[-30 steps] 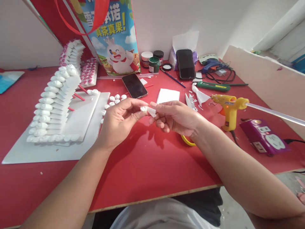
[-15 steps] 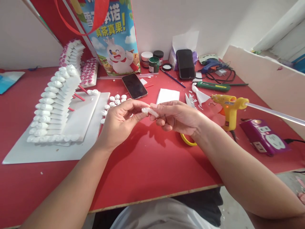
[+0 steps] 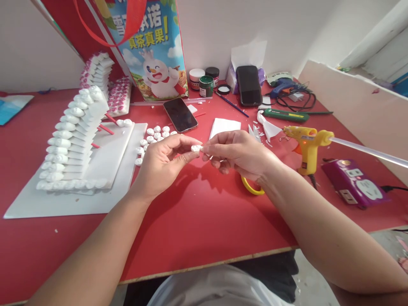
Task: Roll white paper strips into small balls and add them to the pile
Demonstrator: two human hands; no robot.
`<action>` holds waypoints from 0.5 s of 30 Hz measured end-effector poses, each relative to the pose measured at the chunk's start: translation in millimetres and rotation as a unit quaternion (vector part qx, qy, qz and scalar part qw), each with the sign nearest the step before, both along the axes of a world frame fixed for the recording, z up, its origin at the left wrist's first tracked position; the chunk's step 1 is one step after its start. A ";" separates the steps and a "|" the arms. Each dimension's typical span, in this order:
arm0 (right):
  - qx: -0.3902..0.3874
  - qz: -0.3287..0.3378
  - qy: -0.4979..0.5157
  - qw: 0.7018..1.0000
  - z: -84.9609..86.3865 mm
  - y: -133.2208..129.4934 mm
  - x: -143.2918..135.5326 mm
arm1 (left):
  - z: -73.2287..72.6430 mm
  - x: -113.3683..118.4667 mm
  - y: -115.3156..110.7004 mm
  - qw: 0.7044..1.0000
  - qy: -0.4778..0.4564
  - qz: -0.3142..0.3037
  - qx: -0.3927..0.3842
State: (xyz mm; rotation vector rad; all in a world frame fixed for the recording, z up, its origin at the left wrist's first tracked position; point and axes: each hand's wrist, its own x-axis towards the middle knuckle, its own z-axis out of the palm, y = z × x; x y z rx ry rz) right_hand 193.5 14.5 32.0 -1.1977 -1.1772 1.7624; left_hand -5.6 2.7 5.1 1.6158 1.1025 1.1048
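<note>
Between my hands is a small white rolled rosette, pinched from the left by the thumb and index finger of my left hand. From the other side my right hand grips its white tail end with thumb and fingertips. Both hands hover above the red table, closed on this one piece. Several similar white rosettes lie just beyond my left hand. Yellow-handled scissors rest partly hidden under my right hand and wrist, and a folded white sheet lies behind the hands.
At left, a white stepped model edged with rosettes stands on a white board. A phone lies behind. At right are a yellow glue gun, a purple power strip and a green cutter. Paint jars stand at the back.
The white piece has turned between my fingers: its long tail pointed down right before and is now mostly covered by my right fingers. My right hand has shifted slightly up.
</note>
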 end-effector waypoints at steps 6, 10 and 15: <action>0.131 -0.021 -0.119 0.984 -2.7 -7.5 -8.3 | -0.4 2.8 0.0 1.000 -0.016 0.017 -0.013; 0.249 -0.054 -0.233 0.939 -10.6 -12.8 -14.0 | -3.0 6.1 -0.5 0.999 -0.035 0.031 -0.025; 0.459 -0.039 -0.365 0.809 -20.7 -15.1 -15.0 | -3.4 8.3 -0.9 0.995 -0.070 0.046 -0.052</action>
